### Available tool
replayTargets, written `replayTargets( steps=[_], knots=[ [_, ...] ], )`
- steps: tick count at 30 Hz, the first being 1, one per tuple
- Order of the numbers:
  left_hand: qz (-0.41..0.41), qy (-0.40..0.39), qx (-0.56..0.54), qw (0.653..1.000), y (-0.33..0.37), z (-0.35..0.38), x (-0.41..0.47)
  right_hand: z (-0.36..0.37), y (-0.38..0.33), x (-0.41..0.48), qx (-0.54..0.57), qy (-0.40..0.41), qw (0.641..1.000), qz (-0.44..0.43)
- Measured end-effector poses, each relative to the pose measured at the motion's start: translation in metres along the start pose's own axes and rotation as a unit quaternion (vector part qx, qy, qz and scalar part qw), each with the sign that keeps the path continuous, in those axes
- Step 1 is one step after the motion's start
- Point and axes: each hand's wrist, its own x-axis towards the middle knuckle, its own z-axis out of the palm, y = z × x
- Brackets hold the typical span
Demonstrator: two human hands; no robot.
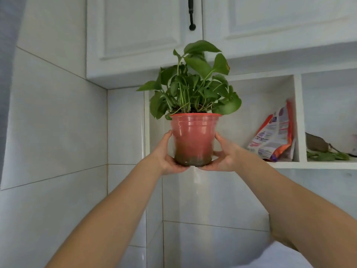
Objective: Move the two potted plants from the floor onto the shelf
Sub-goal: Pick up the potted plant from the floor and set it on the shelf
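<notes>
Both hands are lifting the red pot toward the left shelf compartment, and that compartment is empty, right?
Not empty. The head view shows a printed bag leaning in the right of that compartment. Both the left hand and right hand do hold the red pot.

Head view, angled upward, close before the shelf point(289, 165)

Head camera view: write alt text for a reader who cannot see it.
Two bare hands, left and right, hold a red pot with a leafy green plant up in front of a white wall shelf. A crumpled bag leans inside the shelf, under white cupboards.
</notes>
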Motion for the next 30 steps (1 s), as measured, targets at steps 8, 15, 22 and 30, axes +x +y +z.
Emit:
replayTargets(
  steps=[8,15,22,30],
  knots=[
    [-0.016,-0.009,0.021,1.000,0.038,-0.005,0.058,0.011,-0.016,0.051,0.025,0.009,0.999,-0.045],
    [0.008,0.003,0.073,0.997,0.052,-0.004,0.092,0.003,-0.022,0.061,0.004,-0.019,0.996,-0.087],
    [0.048,0.013,0.100,0.994,0.049,-0.003,0.111,-0.009,-0.028,0.063,-0.139,0.010,0.981,-0.135],
    [0.063,0.008,0.107,0.992,0.046,0.001,0.111,-0.012,-0.033,0.063,-0.232,0.041,0.966,-0.103]
  ],
)
